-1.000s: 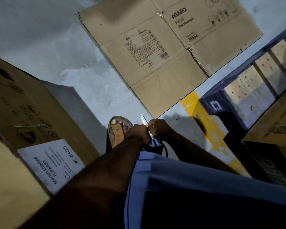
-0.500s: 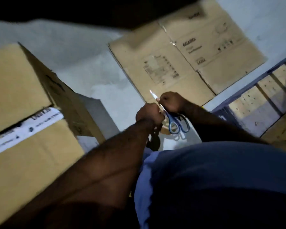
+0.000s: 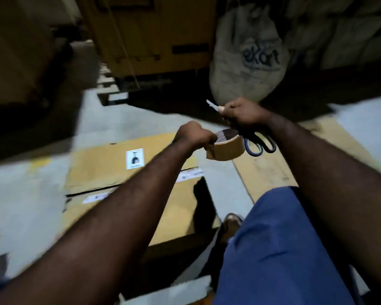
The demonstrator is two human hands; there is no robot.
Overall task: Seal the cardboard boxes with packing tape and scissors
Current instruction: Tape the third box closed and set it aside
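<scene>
Left hand has risen, now gripping the tape roll.

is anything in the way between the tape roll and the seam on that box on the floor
Nothing visible blocks it. The left hand holds the tape roll up near the box; nothing loose lies on its seam, though the left forearm hides the middle.

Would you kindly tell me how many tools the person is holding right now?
2: a tape roll gripped by the left hand, and scissors gripped by the right hand, blade tip pointing up-left. No other tool shows.
</scene>
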